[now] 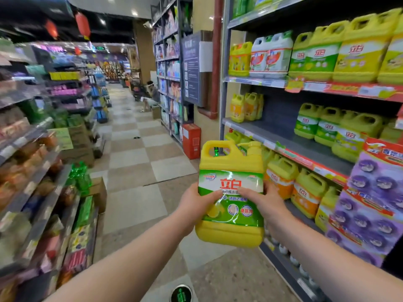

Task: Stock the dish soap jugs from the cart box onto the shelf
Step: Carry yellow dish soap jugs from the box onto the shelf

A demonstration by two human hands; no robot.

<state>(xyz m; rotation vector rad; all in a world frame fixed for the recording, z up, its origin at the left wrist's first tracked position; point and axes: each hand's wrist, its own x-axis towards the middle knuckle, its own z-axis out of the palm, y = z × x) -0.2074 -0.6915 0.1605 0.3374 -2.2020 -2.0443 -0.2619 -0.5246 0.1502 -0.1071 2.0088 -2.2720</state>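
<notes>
Head view, left hand (197,200), right hand (265,200) gripping jug (231,177)

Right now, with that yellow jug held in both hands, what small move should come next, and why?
Probably swing the jug right and up toward the middle shelf: the left hand and right hand grip it upright over the aisle, and that shelf shows a bare stretch beside matching green-labelled jugs.
</notes>
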